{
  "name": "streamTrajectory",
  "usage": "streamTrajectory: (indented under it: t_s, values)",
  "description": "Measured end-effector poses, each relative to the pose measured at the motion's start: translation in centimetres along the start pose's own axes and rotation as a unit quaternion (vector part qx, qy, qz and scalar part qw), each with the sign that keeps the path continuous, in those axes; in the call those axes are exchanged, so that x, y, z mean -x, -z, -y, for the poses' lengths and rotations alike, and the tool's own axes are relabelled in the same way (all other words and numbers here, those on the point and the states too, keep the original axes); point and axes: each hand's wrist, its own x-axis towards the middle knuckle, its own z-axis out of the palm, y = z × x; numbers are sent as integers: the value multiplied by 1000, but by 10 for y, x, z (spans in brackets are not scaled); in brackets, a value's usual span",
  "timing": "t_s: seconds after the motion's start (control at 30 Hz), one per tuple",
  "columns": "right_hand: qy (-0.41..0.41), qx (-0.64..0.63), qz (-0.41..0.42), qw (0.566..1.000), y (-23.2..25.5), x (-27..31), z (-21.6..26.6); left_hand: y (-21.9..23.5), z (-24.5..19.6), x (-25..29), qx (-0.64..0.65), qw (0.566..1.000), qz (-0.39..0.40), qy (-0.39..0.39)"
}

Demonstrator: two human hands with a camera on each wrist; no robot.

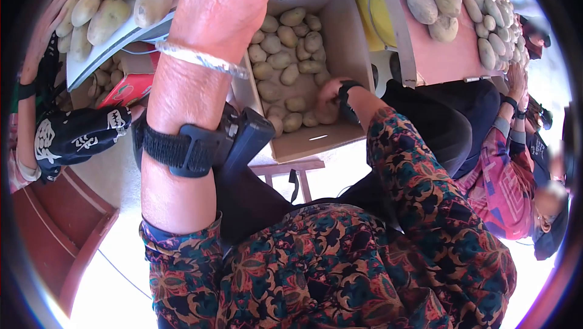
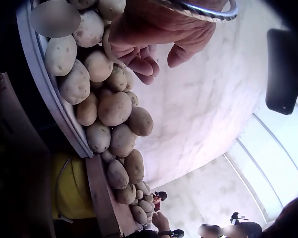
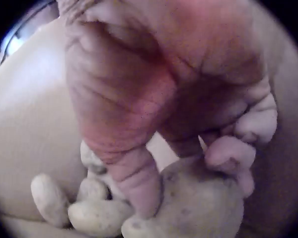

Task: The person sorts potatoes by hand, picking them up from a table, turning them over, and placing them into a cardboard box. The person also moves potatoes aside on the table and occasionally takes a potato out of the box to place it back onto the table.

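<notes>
My right hand is down inside a cardboard box that holds many potatoes. In the right wrist view its thumb and fingers close round a large potato, with smaller potatoes beside it. My left arm stretches forward, with a bracelet near the wrist, and the head view cuts off the fingers. The left wrist view shows the left hand over the potato pile at the table edge. Its fingers bend loosely and its thumb stands apart, close to a potato.
More potatoes lie on a pinkish surface to the right. A yellow object stands beside the box. People sit at the left and right, one with a patterned black sleeve. A red box is under the table at left.
</notes>
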Motion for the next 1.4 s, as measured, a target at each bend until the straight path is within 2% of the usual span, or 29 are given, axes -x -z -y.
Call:
streamTrajectory:
  t_s: [0.03,0.07,0.1,0.2,0.23,0.3,0.33,0.4,0.47,0.5,0.57,0.6,0.63,0.67,0.73,0.77,0.87,0.9,0.97,1.0,1.03,1.07,1.1,1.13,1.17,1.23,1.27,1.33,1.4]
  values:
    - [-11,-136,0,991,9,21,3,-6,0,-2,-10,998,-54,41]
    - [-21,-270,0,963,14,37,5,-10,0,-4,-20,991,-107,81]
    - [-22,-270,-2,963,21,47,8,-10,0,-5,-19,991,-106,79]
    - [86,-301,90,945,45,59,19,-1,3,-3,-52,992,-56,103]
    - [86,-302,86,945,46,68,20,-1,3,-1,-71,994,-26,85]
    - [169,-339,-14,925,50,99,22,0,4,2,-88,994,8,63]
    - [206,-351,-41,913,52,115,25,-1,3,3,-106,991,17,82]
    - [232,-371,-54,897,56,150,27,3,7,6,-125,987,31,97]
    - [280,-371,-62,883,61,176,20,12,18,9,-244,959,117,91]
    - [281,-372,-73,881,62,189,18,11,20,13,-245,958,124,81]
    - [331,-435,-101,831,57,219,18,4,23,22,-290,933,186,107]
    - [334,-453,-105,820,55,236,19,-2,21,27,-287,924,202,149]
    - [340,-455,-119,814,50,246,17,-5,25,32,-268,919,241,159]
    - [356,-488,-122,787,46,255,15,-10,26,38,-223,912,265,218]
    - [412,-533,-124,728,38,267,8,-22,26,53,-267,887,315,208]
    - [418,-564,-114,702,35,277,8,-33,28,63,-208,903,318,201]
    - [399,-582,-167,688,28,287,4,-59,20,91,-277,905,264,186]
    - [393,-581,-183,689,26,290,3,-60,35,98,-323,905,238,142]
    - [384,-579,-201,690,25,287,2,-74,34,110,-434,882,161,85]
    - [404,-575,-209,679,25,287,2,-76,33,113,-443,879,159,81]
    - [413,-573,-209,677,25,287,4,-78,32,115,-422,889,134,118]
    - [439,-590,-217,642,25,288,6,-80,31,116,-399,898,108,154]
    - [463,-607,-224,606,26,290,7,-80,31,116,-404,896,107,152]
    - [497,-613,-203,580,27,282,6,-81,31,117,-350,908,74,217]
    - [504,-611,-203,575,30,279,8,-81,30,114,-294,914,41,276]
    - [485,-650,-223,542,30,275,13,-83,24,107,-288,918,13,271]
    - [481,-656,-232,534,29,274,14,-81,24,101,-248,930,-26,270]
    - [469,-662,-233,536,26,274,14,-78,25,90,-169,949,-87,251]
    - [458,-666,-236,540,27,273,14,-74,21,80,-113,953,-95,263]
